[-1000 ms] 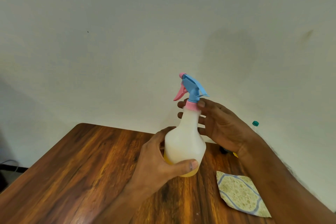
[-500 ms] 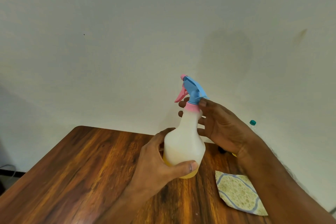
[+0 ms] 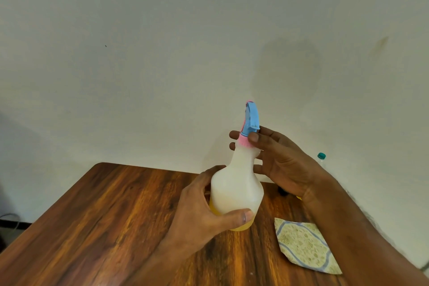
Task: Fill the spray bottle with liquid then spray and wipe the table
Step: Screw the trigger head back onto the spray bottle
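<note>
With the left hand (image 3: 204, 213) gripping the spray bottle (image 3: 236, 190) and the right hand (image 3: 278, 162) pinching its pink collar (image 3: 243, 143), a cross-threaded head could leak.

Left hand (image 3: 204, 211) wraps spray bottle (image 3: 236, 188) low on its body, thumb across near side, fingers curled round far side. Left forearm rises from bottom edge. Right hand (image 3: 278, 165) pinches pink collar (image 3: 243, 143) at bottle neck, thumb in front, fingertips showing behind. Right forearm enters from lower right.
</note>
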Demonstrator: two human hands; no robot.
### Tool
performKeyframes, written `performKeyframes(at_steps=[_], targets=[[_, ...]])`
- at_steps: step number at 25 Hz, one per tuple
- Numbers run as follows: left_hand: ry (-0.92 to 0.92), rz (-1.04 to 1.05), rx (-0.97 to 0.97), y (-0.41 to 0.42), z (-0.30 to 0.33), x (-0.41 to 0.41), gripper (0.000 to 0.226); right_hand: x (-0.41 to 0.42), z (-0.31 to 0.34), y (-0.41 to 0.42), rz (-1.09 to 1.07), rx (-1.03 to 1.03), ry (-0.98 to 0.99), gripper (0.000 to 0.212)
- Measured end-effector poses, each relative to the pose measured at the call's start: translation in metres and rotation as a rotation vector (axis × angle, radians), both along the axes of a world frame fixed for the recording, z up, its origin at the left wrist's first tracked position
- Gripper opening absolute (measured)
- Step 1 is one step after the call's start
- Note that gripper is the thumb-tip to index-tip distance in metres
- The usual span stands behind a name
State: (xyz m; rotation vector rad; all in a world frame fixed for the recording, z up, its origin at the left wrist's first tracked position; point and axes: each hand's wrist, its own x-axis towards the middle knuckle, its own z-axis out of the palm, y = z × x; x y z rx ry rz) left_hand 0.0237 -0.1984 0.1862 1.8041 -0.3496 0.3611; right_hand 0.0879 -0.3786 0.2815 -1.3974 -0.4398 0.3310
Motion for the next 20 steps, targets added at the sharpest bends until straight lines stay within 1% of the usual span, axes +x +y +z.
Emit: performKeyframes(at_steps=[2, 5, 8, 10, 11, 12, 13, 15, 17, 18, 20], targets=[[0.006, -0.013, -0.007, 0.001, 0.001, 0.000, 0.084, -0.002, 0.000, 0.000, 0.038, 0.002, 0.007, 0.068], [-0.010, -0.008, -0.021, 0.001, -0.001, 0.001, 0.086, -0.007, 0.003, 0.002, 0.011, -0.005, -0.022, 0.045], [-0.051, 0.138, 0.032, -0.006, -0.007, 0.001, 0.093, -0.016, -0.002, 0.013, -0.109, -0.036, -0.087, 0.033], [-0.065, 0.233, 0.094, -0.011, -0.010, 0.001, 0.099, -0.019, -0.010, 0.019, -0.191, -0.079, -0.149, 0.031], [-0.056, 0.229, 0.098, -0.010, -0.010, 0.001, 0.099, -0.019, -0.011, 0.019, -0.200, -0.095, -0.159, 0.032], [-0.040, 0.184, 0.087, -0.007, -0.009, 0.002, 0.097, -0.018, -0.009, 0.017, -0.177, -0.100, -0.148, 0.033], [-0.008, 0.094, 0.058, -0.001, -0.008, 0.004, 0.092, -0.016, -0.006, 0.012, -0.130, -0.095, -0.121, 0.033], [0.091, -0.155, -0.022, 0.012, -0.002, 0.009, 0.083, -0.013, 0.004, 0.002, -0.030, -0.116, -0.074, 0.037], [0.165, -0.335, -0.093, 0.021, 0.003, 0.012, 0.078, -0.010, 0.009, -0.004, 0.004, -0.192, -0.062, 0.045], [0.179, -0.373, -0.112, 0.023, 0.004, 0.014, 0.077, -0.009, 0.009, -0.005, -0.004, -0.227, -0.071, 0.046], [0.173, -0.356, -0.119, 0.022, 0.003, 0.016, 0.077, -0.009, 0.008, -0.001, -0.045, -0.263, -0.123, 0.044]])
